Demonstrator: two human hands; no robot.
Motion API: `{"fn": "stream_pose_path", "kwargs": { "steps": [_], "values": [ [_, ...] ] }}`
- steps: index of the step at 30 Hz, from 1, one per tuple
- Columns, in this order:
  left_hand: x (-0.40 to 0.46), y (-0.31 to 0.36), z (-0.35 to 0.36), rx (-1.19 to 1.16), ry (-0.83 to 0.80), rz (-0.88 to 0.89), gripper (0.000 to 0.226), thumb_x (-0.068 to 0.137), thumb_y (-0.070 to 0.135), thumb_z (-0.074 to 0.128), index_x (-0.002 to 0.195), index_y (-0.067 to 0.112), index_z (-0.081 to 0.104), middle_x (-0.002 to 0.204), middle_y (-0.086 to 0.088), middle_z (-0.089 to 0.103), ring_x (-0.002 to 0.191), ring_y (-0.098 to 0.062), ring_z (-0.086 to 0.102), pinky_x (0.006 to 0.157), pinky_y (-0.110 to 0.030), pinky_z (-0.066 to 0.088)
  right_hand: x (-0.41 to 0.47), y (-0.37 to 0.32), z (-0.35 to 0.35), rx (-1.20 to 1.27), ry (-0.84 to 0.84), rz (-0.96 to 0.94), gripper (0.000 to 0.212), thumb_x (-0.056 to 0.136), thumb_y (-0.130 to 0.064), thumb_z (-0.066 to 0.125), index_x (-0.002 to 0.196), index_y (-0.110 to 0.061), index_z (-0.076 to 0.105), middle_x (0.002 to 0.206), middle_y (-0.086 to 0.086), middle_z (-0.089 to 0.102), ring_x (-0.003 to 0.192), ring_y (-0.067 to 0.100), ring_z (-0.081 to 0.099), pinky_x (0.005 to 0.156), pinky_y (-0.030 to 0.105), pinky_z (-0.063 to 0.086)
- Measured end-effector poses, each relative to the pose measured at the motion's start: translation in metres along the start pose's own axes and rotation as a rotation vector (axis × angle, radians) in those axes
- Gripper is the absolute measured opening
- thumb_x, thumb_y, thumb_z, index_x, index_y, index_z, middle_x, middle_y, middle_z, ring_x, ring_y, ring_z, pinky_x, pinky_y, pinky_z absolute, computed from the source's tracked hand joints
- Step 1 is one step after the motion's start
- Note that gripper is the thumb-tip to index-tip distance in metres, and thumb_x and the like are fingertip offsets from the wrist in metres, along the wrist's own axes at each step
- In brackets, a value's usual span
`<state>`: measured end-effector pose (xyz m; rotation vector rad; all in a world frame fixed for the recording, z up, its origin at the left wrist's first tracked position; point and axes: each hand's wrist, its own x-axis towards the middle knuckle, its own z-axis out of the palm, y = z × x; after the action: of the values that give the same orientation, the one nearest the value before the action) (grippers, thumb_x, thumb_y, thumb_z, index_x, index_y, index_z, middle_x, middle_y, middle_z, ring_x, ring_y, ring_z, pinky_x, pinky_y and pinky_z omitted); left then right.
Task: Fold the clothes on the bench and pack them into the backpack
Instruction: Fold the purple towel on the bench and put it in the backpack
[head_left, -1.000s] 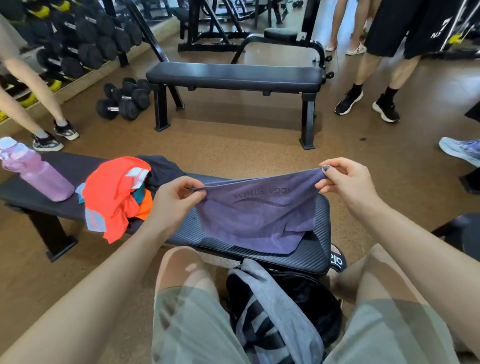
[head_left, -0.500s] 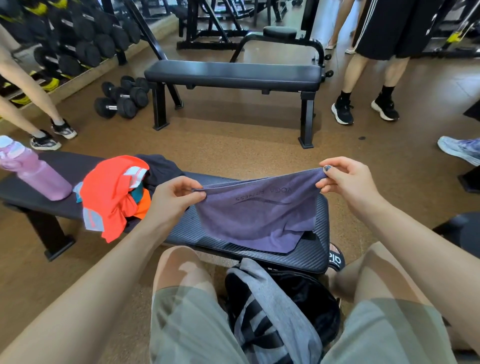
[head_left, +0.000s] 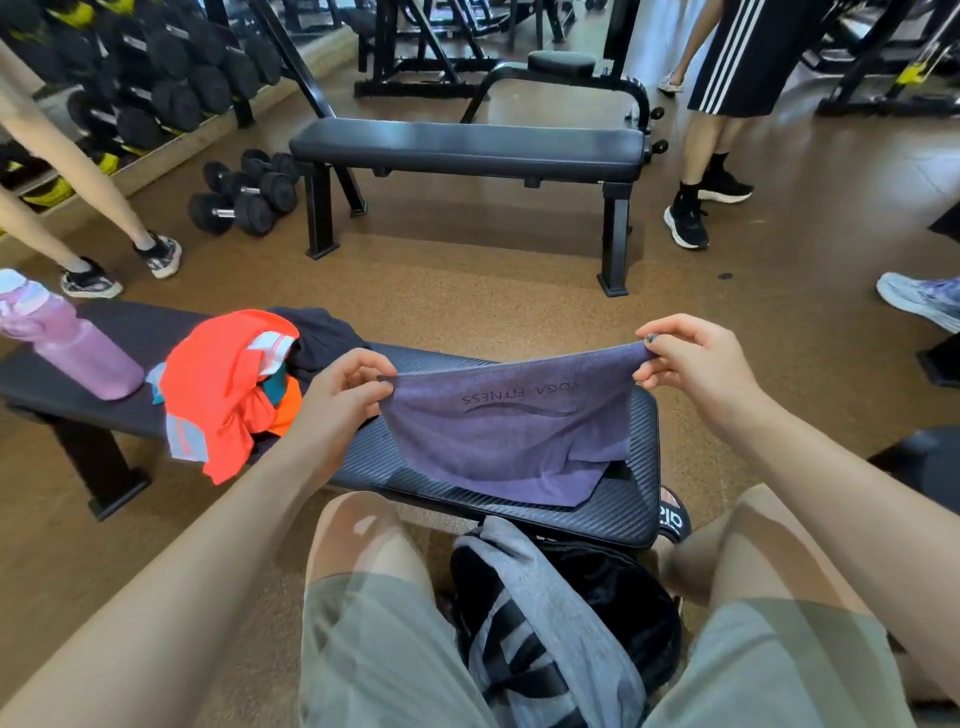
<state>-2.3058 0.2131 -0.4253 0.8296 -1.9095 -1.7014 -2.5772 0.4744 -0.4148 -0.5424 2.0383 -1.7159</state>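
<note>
While hands (head_left: 519, 384) pinch corners, towel (head_left: 509, 441) spans left-right.

Even, fairly bright indoor light fell from overhead; soft shadows lay under the far bench (head_left: 467, 148); the floor (head_left: 779, 270) showed mild sheen; wide-angle distortion bowed the edges; the thighs appeared ghosted, semi-transparent; focus was otherwise sharp.

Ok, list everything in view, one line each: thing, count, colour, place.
towel: one, purple, held over near bench
near bench: one, black, in front
clothes pile: one, orange and dark, on near bench, left
bottle: one, pink, bench's left end
backpack: one, grey and black, between knees
far bench: one, black, beyond
dumbbells: several, black, floor
bystanders' legs: several, around edges
left hand: pinches towel's corner
right hand: pinches other corner
</note>
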Motion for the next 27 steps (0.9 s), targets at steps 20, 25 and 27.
{"fn": "stream_pose_path", "kwargs": {
  "steps": [20,25,27],
  "values": [
    [0.01,-0.006,-0.004,0.515,0.03,0.234,0.016,0.088,0.001,0.068,0.091,0.017,0.067,0.086,0.0,0.071,0.084,-0.02,0.068,0.082,-0.036,0.054,0.007,0.015,0.008,-0.104,0.018,-0.044,0.007,0.096,0.003,0.058,0.096,-0.001,0.063,0.076,0.019,0.064,0.061,0.023,0.066,0.055,0.027,0.056],
    [0.014,-0.013,-0.009,0.847,0.032,0.401,0.024,0.089,0.0,0.065,0.105,0.016,0.073,0.092,0.004,0.069,0.086,-0.014,0.065,0.081,-0.034,0.053,0.007,0.014,0.009,-0.241,-0.06,-0.067,0.009,0.096,0.006,0.056,0.101,0.003,0.063,0.083,0.021,0.07,0.069,0.028,0.07,0.063,0.027,0.06],
    [0.017,-0.014,-0.011,1.023,0.004,0.427,0.024,0.092,0.005,0.061,0.109,0.017,0.073,0.095,0.001,0.066,0.093,-0.022,0.064,0.078,-0.042,0.053,0.005,0.011,0.007,-0.34,-0.118,-0.083,0.012,0.095,0.007,0.056,0.102,0.002,0.064,0.083,0.022,0.072,0.068,0.024,0.072,0.067,0.025,0.06]
  ]
}}
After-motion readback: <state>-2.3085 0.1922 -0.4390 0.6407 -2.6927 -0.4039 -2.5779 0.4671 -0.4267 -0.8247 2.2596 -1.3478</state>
